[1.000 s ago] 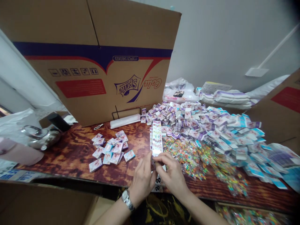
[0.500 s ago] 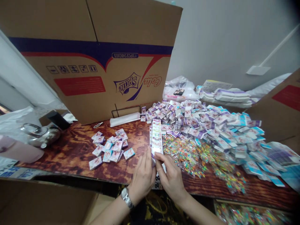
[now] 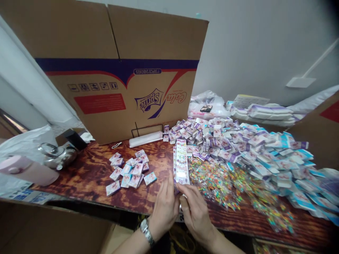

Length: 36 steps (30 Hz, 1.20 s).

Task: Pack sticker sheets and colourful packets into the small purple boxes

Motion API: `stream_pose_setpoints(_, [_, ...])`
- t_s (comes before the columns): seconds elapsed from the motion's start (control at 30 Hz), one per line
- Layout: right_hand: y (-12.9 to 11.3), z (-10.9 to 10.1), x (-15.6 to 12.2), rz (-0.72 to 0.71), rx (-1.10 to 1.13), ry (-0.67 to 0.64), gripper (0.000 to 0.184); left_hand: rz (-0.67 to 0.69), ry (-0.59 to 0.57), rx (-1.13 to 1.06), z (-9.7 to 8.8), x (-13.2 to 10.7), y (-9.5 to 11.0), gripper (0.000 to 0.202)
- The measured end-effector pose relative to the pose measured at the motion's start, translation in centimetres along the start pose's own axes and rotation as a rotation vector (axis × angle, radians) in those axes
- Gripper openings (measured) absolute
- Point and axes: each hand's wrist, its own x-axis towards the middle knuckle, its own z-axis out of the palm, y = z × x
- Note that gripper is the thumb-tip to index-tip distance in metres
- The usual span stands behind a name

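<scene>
My left hand (image 3: 164,208), with a watch on its wrist, and my right hand (image 3: 195,211) meet at the table's front edge. Both close on the near end of a long sticker strip (image 3: 181,161) printed with small coloured dots, which lies pointing away from me. Left of the strip sits a small group of little white and purple packets (image 3: 129,171). To its right lies a spread of small clear bags of coloured bits (image 3: 222,180), and behind them a big heap of the same packets (image 3: 238,144).
A large upside-down cardboard box (image 3: 119,70) stands at the back of the brown wooden table (image 3: 87,173). A metal kettle (image 3: 57,155) and a pink bottle (image 3: 26,169) sit at left. Plastic-wrapped stacks (image 3: 262,111) lie at back right; another carton (image 3: 317,130) at right.
Both hands have stayed together on the strip's near end, fingers shifting slightly. The camera has tilted and shifted a little, so everything sits slightly lower and more to the right.
</scene>
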Motion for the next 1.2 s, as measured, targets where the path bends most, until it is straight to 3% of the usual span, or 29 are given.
stream_pose_setpoints(0.13, [-0.3,-0.3,0.4,0.050,0.063,-0.086,0.044,-0.041,-0.008,-0.072,-0.5,0.1,-0.4,0.066])
stream_pose_setpoints(0.27, [0.1,-0.7,0.8,0.279,0.167,-0.126,0.039,-0.054,-0.014,-0.111,-1.1,0.5,-0.6,0.064])
stream_pose_setpoints(0.4, [0.1,-0.3,0.6,0.112,0.093,-0.144,0.051,-0.043,-0.006,-0.103,-1.0,0.5,-0.7,0.061])
stream_pose_setpoints(0.47, [0.0,0.0,0.3,0.094,0.098,-0.156,0.053,-0.030,-0.006,-0.085,-0.8,0.3,-0.9,0.061])
stream_pose_setpoints(0.67, [0.8,0.4,0.4,0.446,0.408,-0.291,0.044,-0.066,-0.026,-0.022,-0.7,-0.4,-2.0,0.062])
stream_pose_setpoints(0.73, [1.2,0.6,0.5,0.479,0.469,-0.318,0.042,-0.063,-0.035,-0.009,-0.7,-0.8,-2.5,0.061])
stream_pose_setpoints(0.97, [0.8,0.3,0.7,0.432,0.456,-0.328,0.046,-0.047,-0.004,-0.040,-1.3,-0.8,-3.1,0.061])
stream_pose_setpoints(1.13, [0.6,0.3,0.7,0.163,0.195,-0.281,0.053,-0.053,0.045,-0.016,-1.7,-0.5,-2.8,0.059])
stream_pose_setpoints(1.2, [0.7,0.3,0.7,0.158,0.186,-0.316,0.054,-0.017,0.015,0.047,-1.4,-0.7,-3.2,0.058])
